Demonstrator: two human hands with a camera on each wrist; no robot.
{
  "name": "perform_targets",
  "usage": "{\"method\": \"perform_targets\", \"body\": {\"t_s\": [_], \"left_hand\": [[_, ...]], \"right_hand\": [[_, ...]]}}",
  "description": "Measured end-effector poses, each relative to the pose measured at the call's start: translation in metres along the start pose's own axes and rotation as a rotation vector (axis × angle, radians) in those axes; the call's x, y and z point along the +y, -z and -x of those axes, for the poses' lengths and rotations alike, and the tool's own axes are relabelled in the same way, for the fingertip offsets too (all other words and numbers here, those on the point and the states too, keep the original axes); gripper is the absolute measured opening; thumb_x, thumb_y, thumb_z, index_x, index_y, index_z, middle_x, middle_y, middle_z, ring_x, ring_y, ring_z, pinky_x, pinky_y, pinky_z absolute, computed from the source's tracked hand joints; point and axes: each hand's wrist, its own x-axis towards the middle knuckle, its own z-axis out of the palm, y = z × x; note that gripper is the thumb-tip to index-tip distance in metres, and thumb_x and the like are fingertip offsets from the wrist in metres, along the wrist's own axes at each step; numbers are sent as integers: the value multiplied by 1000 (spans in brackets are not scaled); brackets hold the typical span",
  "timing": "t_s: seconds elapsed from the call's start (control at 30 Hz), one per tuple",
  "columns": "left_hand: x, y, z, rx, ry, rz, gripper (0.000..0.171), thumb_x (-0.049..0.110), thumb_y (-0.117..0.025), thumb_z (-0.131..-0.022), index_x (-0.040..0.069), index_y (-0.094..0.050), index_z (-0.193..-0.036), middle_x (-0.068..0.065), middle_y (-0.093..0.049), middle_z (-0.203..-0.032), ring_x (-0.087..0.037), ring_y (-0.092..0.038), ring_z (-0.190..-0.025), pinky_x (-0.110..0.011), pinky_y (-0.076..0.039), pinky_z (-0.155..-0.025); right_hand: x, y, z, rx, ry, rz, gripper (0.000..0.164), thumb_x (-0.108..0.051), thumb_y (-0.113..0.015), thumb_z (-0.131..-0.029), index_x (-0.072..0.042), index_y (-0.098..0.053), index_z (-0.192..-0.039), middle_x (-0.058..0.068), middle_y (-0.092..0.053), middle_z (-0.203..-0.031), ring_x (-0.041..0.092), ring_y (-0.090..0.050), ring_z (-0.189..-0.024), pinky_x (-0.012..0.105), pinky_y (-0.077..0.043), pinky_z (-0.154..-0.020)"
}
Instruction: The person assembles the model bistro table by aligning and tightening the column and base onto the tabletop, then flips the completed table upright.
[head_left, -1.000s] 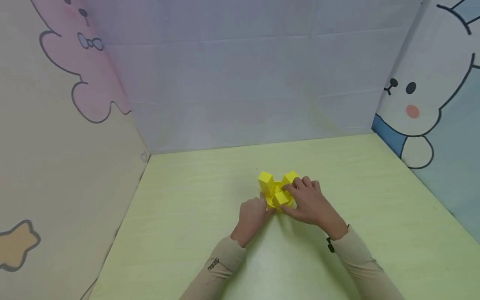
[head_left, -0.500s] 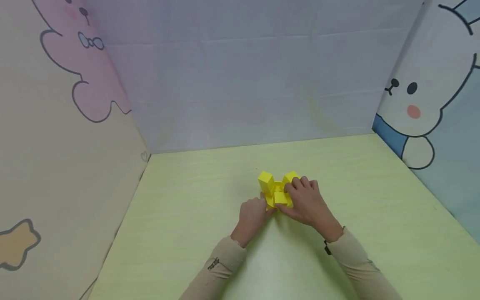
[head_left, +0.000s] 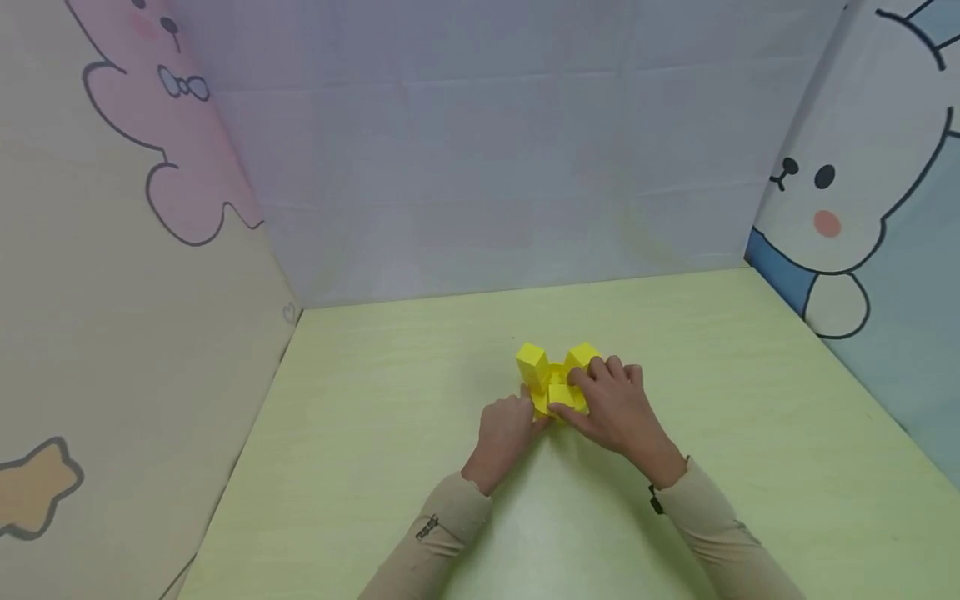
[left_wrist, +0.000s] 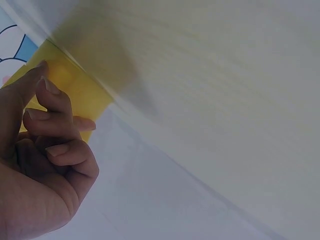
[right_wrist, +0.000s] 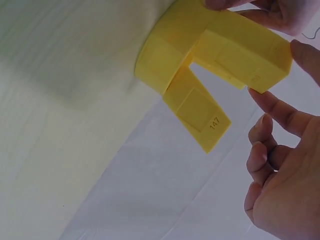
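A yellow plastic piece with a round base (right_wrist: 162,50) and several upright blocks stands on the table. One block, embossed 147 (right_wrist: 197,110), leans outward from the base in the right wrist view. My right hand (head_left: 618,408) pinches the near block (head_left: 561,396) at its top, thumb on one side and a fingertip on the other. Its remaining fingers are bent and off the piece. From the left, my left hand (head_left: 504,433) grips the base low down. In the left wrist view, fingers of the left hand (left_wrist: 55,145) overlap the yellow base (left_wrist: 80,82).
The pale yellow-green table (head_left: 390,400) spreads around both hands. A whitish sheet (head_left: 495,167) hangs behind it. Cartoon-printed walls flank the table, with a pink figure (head_left: 180,158) on the left and a white animal (head_left: 840,183) on the right.
The near block has turned from a slant to square with the view as my right hand shifted slightly left. During the last half second little differs. My left hand stays in place.
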Motion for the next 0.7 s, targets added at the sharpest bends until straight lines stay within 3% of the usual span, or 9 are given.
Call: {"method": "perform_targets", "body": {"t_s": [0.17,0.3,0.4,0.53,0.63,0.7], "left_hand": [[-3,1,0,-27,1,68,50,52,-76,-91,5,-69,-106,4,-37,-54,-9,-33,-45,-24,-34,-40],[-14,1,1,-88,4,196,59,53,-75,-91,6,-67,-126,-2,-50,-59,-16,-49,-51,-31,-41,-44],[-27,1,1,-165,14,327,68,54,-73,-93,7,-62,-141,-7,-64,-73,-23,-63,-66,-36,-50,-54],[-45,-1,-3,-297,58,559,81,54,-74,-92,8,-50,-154,-8,-68,-75,-22,-63,-71,-40,-53,-72],[-55,-4,-8,-384,114,719,86,54,-77,-89,12,-44,-158,-2,-57,-61,-16,-52,-59,-37,-46,-68],[-59,-6,-12,-415,131,772,87,54,-79,-88,14,-45,-158,0,-53,-57,-13,-48,-54,-35,-42,-65]], "right_hand": [[6,-3,7,-25,-102,-126,48,-47,-75,-92,-3,-63,-110,9,-56,-94,29,-45,-85,49,-31,-75],[24,-6,14,-35,-245,-340,35,-40,-61,-104,-5,-60,-103,5,-53,-83,24,-46,-76,44,-33,-73],[43,-8,20,-63,-334,-466,32,-34,-53,-109,-5,-59,-99,2,-50,-73,20,-45,-66,38,-37,-65],[64,-10,25,-241,-341,-573,33,-29,-56,-109,2,-61,-119,4,-56,-76,18,-49,-64,34,-43,-59],[75,-14,24,-399,-296,-631,48,-30,-60,-106,2,-53,-142,6,-60,-85,19,-53,-71,35,-46,-63],[78,-17,22,-458,-276,-658,60,-32,-63,-105,2,-46,-151,7,-62,-90,19,-54,-76,36,-47,-67]]}}
